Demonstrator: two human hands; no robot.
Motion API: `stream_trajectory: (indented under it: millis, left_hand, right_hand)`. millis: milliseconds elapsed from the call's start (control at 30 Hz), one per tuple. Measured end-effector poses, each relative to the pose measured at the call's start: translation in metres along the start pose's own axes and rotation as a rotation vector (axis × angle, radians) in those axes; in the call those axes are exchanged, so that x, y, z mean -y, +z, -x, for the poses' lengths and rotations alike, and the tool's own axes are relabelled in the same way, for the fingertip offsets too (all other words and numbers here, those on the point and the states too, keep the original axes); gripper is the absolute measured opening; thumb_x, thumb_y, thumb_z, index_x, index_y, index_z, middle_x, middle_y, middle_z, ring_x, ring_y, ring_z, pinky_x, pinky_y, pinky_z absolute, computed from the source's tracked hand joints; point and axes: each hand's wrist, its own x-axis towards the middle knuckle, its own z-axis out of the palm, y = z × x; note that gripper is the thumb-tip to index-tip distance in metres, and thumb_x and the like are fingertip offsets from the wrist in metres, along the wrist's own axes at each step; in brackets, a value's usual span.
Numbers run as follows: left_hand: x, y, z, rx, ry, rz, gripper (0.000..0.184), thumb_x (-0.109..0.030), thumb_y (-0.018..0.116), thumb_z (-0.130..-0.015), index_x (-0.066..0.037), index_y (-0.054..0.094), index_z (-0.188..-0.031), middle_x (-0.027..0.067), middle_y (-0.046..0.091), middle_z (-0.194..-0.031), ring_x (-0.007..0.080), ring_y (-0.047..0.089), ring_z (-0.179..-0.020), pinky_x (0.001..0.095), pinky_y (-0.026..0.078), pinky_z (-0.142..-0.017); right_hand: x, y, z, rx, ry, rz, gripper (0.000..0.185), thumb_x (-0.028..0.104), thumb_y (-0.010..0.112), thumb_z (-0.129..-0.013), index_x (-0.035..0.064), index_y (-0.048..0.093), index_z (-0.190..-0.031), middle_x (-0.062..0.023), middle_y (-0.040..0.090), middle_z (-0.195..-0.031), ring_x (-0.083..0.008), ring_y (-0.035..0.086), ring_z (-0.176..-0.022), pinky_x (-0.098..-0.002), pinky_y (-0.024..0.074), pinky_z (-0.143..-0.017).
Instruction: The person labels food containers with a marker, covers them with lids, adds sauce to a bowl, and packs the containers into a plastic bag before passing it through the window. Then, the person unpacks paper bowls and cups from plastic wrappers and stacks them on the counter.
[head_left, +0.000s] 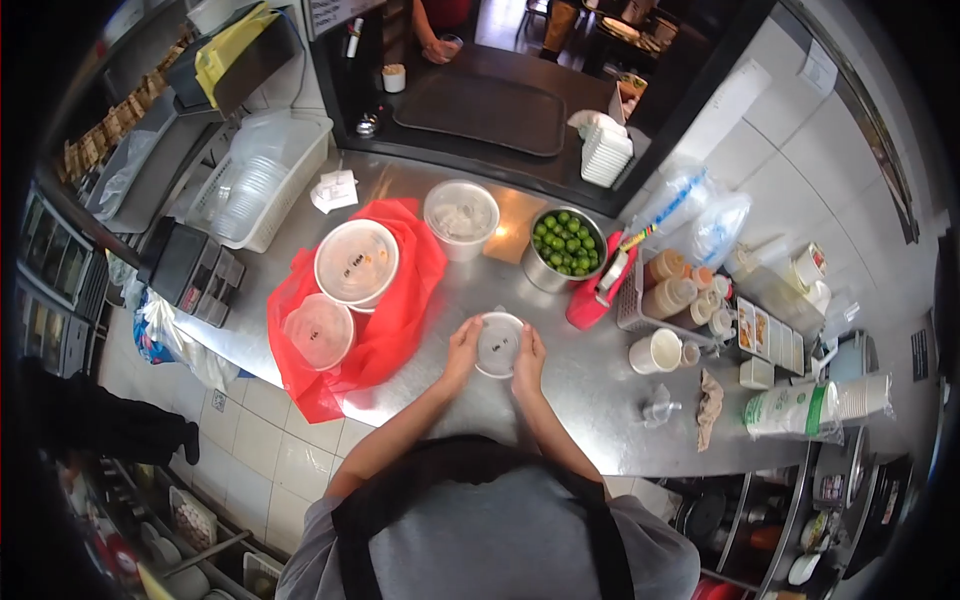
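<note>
Between my two hands is a small round takeout container (497, 345) with a clear lid and dark handwriting on it. My left hand (463, 352) wraps its left side and my right hand (529, 358) its right side. To the left, a red plastic bag (402, 265) lies spread open on the steel counter. A large lidded tub (357, 262) and a smaller lidded tub (319, 332), both with writing on their lids, sit on the bag. Beyond my hands stands another lidded tub (461, 218), its lid unmarked as far as I can see.
A steel pot of green limes (567, 243) stands right of centre beside a red tape dispenser (603, 290). Sauce bottles (668, 297) fill a basket farther right. A white cup (656, 352) is near them. Behind is a pass-through with a dark tray (480, 115) and another person's hand (441, 50).
</note>
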Motion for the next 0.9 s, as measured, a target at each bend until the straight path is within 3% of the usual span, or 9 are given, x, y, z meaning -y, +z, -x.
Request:
stream_trajectory:
  millis: [333, 433, 600, 667, 767, 900]
  left_hand:
    - [-0.005, -0.001, 0.006, 0.028, 0.031, 0.031, 0.036, -0.029, 0.042, -0.095, 0.0, 0.056, -0.111, 0.0044, 0.06, -0.103, 0.0114, 0.053, -0.096, 0.0242, 0.04, -0.085]
    - [-0.008, -0.01, 0.009, 0.031, 0.055, 0.015, 0.036, -0.029, 0.041, -0.095, 0.0, 0.057, -0.111, 0.0047, 0.06, -0.103, 0.0114, 0.053, -0.097, 0.0243, 0.04, -0.086]
    - [-0.007, -0.034, 0.009, 0.039, 0.073, 0.001, 0.037, -0.029, 0.041, -0.095, 0.0, 0.056, -0.112, 0.0048, 0.059, -0.106, 0.0118, 0.052, -0.1, 0.0248, 0.038, -0.088]
    - [-0.005, -0.045, 0.006, 0.039, 0.081, -0.037, 0.037, -0.029, 0.041, -0.095, -0.001, 0.056, -0.114, 0.0044, 0.059, -0.107, 0.012, 0.052, -0.1, 0.0251, 0.038, -0.089]
    - [-0.021, -0.056, 0.014, 0.057, 0.076, -0.1, 0.036, -0.028, 0.041, -0.095, -0.001, 0.056, -0.114, 0.0043, 0.059, -0.106, 0.0116, 0.052, -0.099, 0.0253, 0.037, -0.09]
    - [-0.034, -0.072, 0.02, 0.145, 0.064, -0.169, 0.035, -0.027, 0.041, -0.095, 0.0, 0.057, -0.112, 0.0039, 0.06, -0.102, 0.0109, 0.052, -0.097, 0.0249, 0.038, -0.088]
  right_hand:
    - [0.002, -0.004, -0.002, 0.068, 0.022, -0.014, 0.036, 0.027, 0.041, -0.095, -0.002, 0.058, -0.107, -0.0072, 0.061, -0.099, -0.0124, 0.054, -0.091, -0.0242, 0.0415, -0.081]
    - [0.021, -0.013, -0.025, 0.29, 0.238, 0.068, 0.039, 0.031, 0.042, -0.094, -0.0004, 0.053, -0.115, -0.0082, 0.061, -0.102, -0.0147, 0.057, -0.094, -0.0263, 0.0419, -0.082]
    - [0.058, 0.03, -0.065, 0.411, 0.05, 0.245, 0.046, 0.036, 0.046, -0.092, 0.0049, 0.044, -0.125, -0.0117, 0.051, -0.122, -0.0185, 0.058, -0.099, -0.0343, 0.0416, -0.087]
    - [0.069, 0.06, -0.084, 0.379, 0.108, 0.205, 0.059, 0.038, 0.053, -0.088, 0.0031, 0.034, -0.131, -0.0145, 0.049, -0.124, -0.0202, 0.062, -0.089, -0.0345, 0.0436, -0.085]
    - [0.071, 0.097, -0.108, 0.269, 0.219, 0.155, 0.061, 0.04, 0.052, -0.088, 0.0096, 0.024, -0.133, -0.0119, 0.045, -0.125, -0.0232, 0.063, -0.087, -0.0409, 0.0434, -0.085]
    - [0.057, 0.111, -0.136, 0.314, 0.256, 0.219, 0.056, 0.03, 0.048, -0.088, 0.0127, 0.021, -0.133, -0.014, 0.046, -0.122, -0.0252, 0.064, -0.077, -0.0448, 0.048, -0.078]
